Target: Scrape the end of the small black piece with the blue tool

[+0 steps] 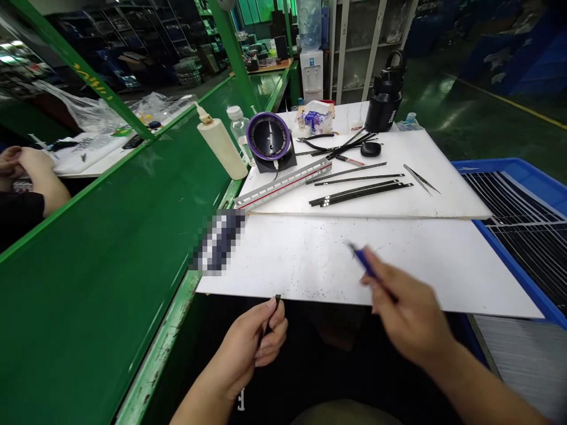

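Observation:
My left hand point(254, 345) is closed in a pinch on a thin black strip point(271, 313), held just below the front edge of the white board point(310, 260). My right hand point(410, 316) is blurred by motion and closed round a blue-handled tool point(364, 264) whose tip points up-left over the white board. Several long black strips point(361, 193) lie on the farther white board point(434, 195), with tweezers point(420, 179) to their right.
A grey ruler-like rail point(283, 184), a purple-rimmed round device point(268, 137), a white squeeze bottle point(221, 146) and a black flask point(386, 94) stand at the back. A blue tray point(522, 177) holds more strips at the right. Another person's hands point(24, 165) rest beyond the green conveyor point(110, 248).

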Demonstrator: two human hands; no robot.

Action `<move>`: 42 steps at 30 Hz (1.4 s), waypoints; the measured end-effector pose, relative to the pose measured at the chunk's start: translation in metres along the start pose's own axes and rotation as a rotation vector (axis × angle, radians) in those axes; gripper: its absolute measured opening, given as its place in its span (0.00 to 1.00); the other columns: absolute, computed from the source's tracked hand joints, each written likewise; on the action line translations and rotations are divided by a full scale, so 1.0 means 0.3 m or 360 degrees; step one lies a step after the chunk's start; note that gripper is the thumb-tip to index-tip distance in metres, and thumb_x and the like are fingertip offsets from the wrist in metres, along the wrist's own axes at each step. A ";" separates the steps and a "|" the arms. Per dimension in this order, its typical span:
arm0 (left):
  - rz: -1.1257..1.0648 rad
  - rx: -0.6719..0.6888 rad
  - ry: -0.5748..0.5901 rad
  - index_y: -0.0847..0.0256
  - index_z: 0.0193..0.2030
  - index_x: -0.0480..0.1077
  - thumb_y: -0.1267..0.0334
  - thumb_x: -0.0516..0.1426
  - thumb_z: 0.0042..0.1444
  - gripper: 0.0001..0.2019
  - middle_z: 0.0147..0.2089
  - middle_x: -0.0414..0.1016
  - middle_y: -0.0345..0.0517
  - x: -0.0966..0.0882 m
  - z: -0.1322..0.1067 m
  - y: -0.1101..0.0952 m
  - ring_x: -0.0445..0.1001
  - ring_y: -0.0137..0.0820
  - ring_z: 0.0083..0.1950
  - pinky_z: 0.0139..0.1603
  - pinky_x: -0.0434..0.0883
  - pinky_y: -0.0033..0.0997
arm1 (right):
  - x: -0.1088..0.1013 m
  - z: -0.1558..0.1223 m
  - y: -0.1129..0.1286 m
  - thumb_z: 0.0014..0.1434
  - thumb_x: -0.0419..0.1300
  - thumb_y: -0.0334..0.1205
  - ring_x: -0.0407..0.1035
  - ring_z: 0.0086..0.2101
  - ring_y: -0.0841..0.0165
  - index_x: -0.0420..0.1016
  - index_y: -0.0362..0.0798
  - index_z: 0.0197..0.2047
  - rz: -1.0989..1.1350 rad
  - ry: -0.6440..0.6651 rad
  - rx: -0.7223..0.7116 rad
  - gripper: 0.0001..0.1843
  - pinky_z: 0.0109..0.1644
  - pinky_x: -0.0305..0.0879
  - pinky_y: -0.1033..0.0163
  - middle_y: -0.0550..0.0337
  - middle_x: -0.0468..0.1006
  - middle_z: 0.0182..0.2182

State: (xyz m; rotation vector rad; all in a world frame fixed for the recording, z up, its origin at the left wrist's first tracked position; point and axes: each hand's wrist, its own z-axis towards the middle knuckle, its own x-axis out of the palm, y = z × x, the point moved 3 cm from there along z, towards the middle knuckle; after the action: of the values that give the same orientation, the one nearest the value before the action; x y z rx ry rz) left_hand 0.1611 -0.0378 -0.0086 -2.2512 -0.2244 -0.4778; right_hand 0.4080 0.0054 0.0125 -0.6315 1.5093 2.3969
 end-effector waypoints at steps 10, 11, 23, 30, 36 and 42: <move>-0.0191 0.0308 -0.0068 0.65 0.47 0.75 0.55 0.54 0.63 0.16 0.18 0.62 0.36 0.010 -0.016 -0.022 0.45 0.18 0.15 0.13 0.49 0.17 | -0.071 0.066 -0.227 0.67 0.48 0.40 0.65 0.52 0.56 0.66 0.47 0.66 -0.0855 -0.0201 0.0276 0.26 0.56 0.66 0.49 0.50 0.71 0.52; -0.0204 0.0329 -0.0076 0.65 0.49 0.74 0.55 0.54 0.63 0.17 0.18 0.63 0.36 0.015 -0.016 -0.025 0.45 0.18 0.15 0.13 0.49 0.17 | -0.063 0.069 -0.228 0.67 0.48 0.40 0.65 0.52 0.56 0.67 0.47 0.65 -0.0875 -0.0157 0.0269 0.25 0.56 0.66 0.49 0.51 0.71 0.52; -0.0135 0.0571 -0.0125 0.61 0.35 0.69 0.54 0.48 0.68 0.16 0.16 0.62 0.35 0.107 -0.110 -0.091 0.46 0.19 0.14 0.14 0.49 0.19 | -0.063 0.037 -0.273 0.66 0.50 0.50 0.68 0.51 0.56 0.69 0.52 0.62 -0.0946 -0.0114 0.0296 0.25 0.51 0.71 0.47 0.55 0.70 0.53; -0.0266 0.0500 0.0059 0.62 0.30 0.68 0.55 0.48 0.66 0.18 0.14 0.53 0.32 0.111 -0.150 -0.108 0.42 0.19 0.15 0.15 0.45 0.18 | -0.066 0.029 -0.270 0.65 0.50 0.57 0.58 0.58 0.42 0.73 0.48 0.59 -0.1060 -0.0331 0.0176 0.29 0.57 0.63 0.35 0.45 0.62 0.60; -0.0419 0.0477 0.0175 0.62 0.28 0.68 0.55 0.50 0.64 0.17 0.15 0.49 0.31 0.121 -0.157 -0.126 0.42 0.19 0.16 0.15 0.45 0.17 | -0.063 0.023 -0.233 0.65 0.50 0.59 0.53 0.62 0.42 0.67 0.47 0.64 -0.1007 -0.0305 0.0327 0.33 0.61 0.58 0.33 0.44 0.59 0.62; -0.0654 0.0386 0.0486 0.61 0.29 0.69 0.54 0.50 0.65 0.17 0.15 0.48 0.31 0.157 -0.180 -0.153 0.39 0.19 0.16 0.14 0.46 0.15 | -0.062 0.020 -0.232 0.64 0.51 0.60 0.53 0.63 0.43 0.66 0.47 0.65 -0.0935 -0.0355 0.0474 0.34 0.63 0.57 0.34 0.44 0.56 0.64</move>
State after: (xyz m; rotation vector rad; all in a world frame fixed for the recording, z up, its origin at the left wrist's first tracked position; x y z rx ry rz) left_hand 0.1754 -0.0479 0.0746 -1.8659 -0.5589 -0.9491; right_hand 0.4522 0.0418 -0.0317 -0.6087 1.3183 1.7038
